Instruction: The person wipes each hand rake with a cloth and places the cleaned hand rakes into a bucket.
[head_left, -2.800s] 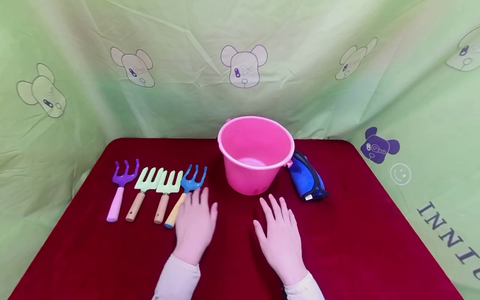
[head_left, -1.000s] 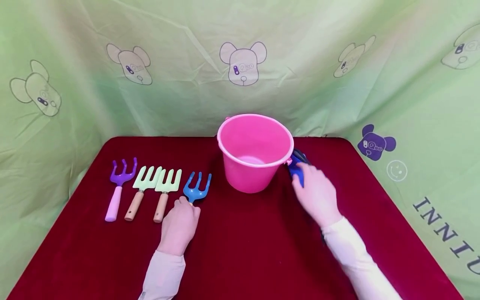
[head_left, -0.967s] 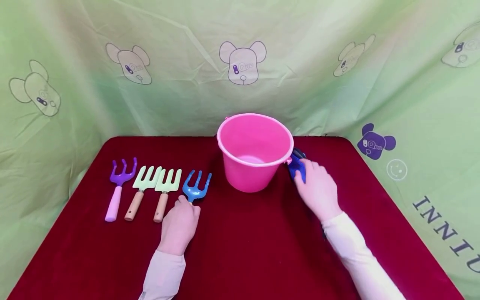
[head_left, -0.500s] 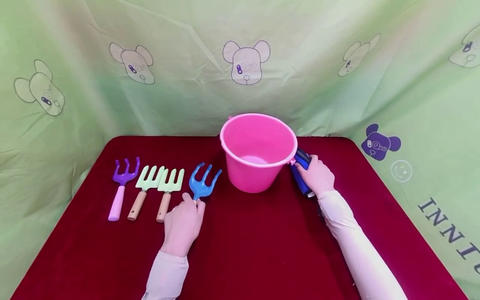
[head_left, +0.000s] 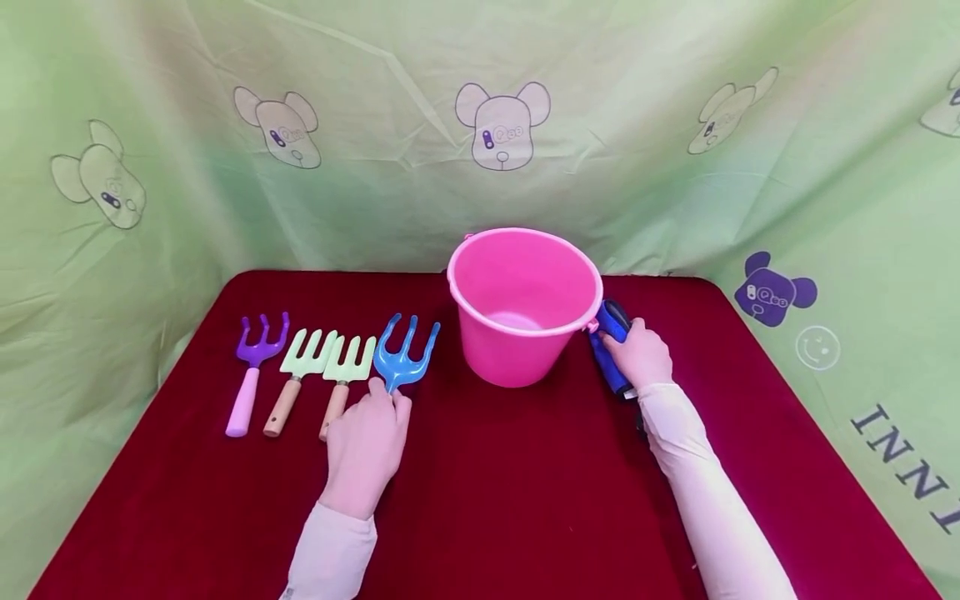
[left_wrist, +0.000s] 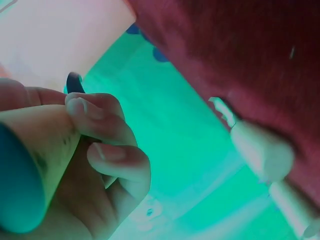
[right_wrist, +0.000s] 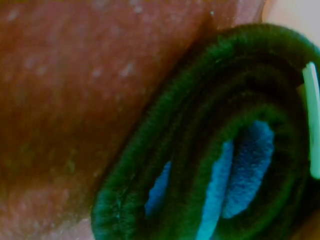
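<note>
My left hand grips the handle of a blue three-pronged garden hand fork, whose prongs point away from me, left of the pink bucket. In the left wrist view, curled fingers wrap its yellowish handle, which ends in a blue cap. At the bucket's right side, my right hand holds a rolled blue cloth with black edging, the thumb along its left side. The right wrist view shows the roll's dark, coiled end close up, just over the red tabletop.
The pink bucket stands upright at the table's back middle. To the left lie a purple fork with a pink handle and two pale green forks with wooden handles. A patterned green curtain surrounds the red-covered table.
My left hand has closed round the blue fork's handle and raised its head somewhat. From in front of the bucket, my right hand has moved right and taken hold of the rolled cloth.
</note>
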